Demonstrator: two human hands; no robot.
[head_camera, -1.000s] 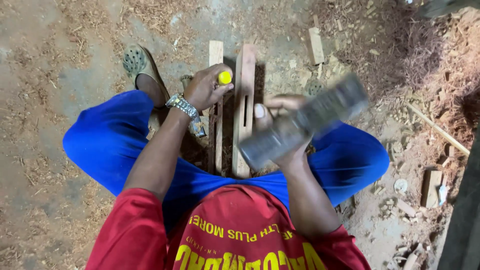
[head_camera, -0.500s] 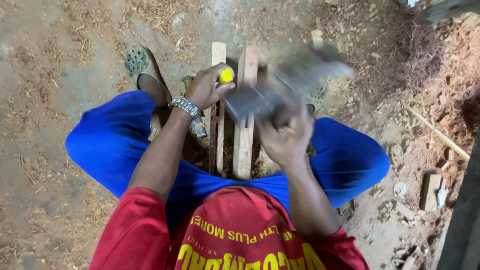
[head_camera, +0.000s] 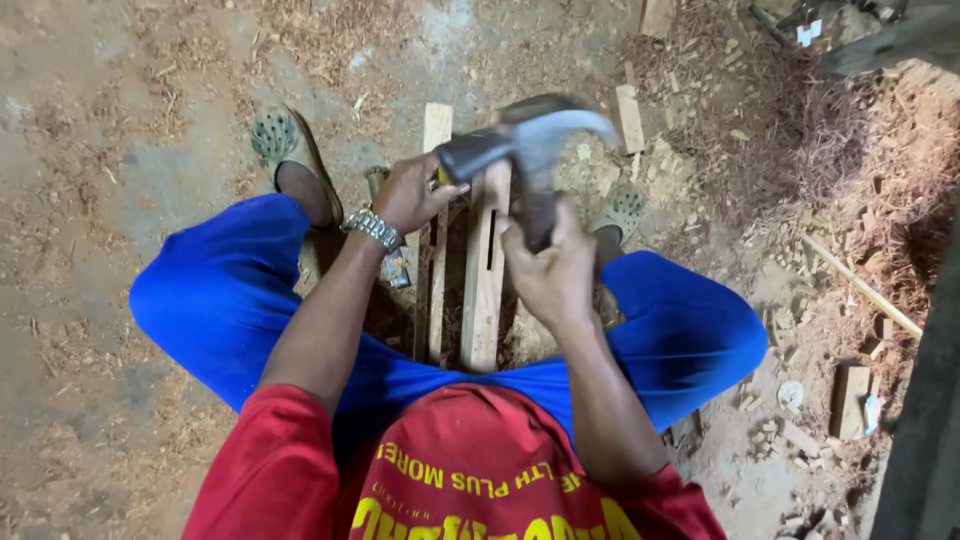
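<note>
- Hammer (head_camera: 530, 135) sits at about 12 o'clock of the person's lap, its blurred metal head level with the top of the left fist, its dark handle running down to 6 o'clock into the right hand (head_camera: 555, 270).
- Right hand is wrapped tight around the handle, fingers fully curled, thumb side up.
- Left hand (head_camera: 410, 192), at 10 o'clock of the right one, is closed around a tool whose shape stays hidden inside the fist; the hammer head appears to meet its top end, though blur hides the contact.
- Slats (head_camera: 485, 270): two pale wooden strips lie side by side on the floor between the knees, pointing toward 12 o'clock; the right one shows a dark slot. The left fist holds its tool over the left slat.
- Watch (head_camera: 372, 228) of metal rings the left wrist.
- Clogs (head_camera: 280, 140) at 10 o'clock and 2 o'clock rest on the sawdust-strewn floor (head_camera: 120, 120).
- Judgement: the step in hand looks like striking the held tool into the wood. A further blow would call for a steady left fist, knuckles clear of the face, and a square hit.
</note>
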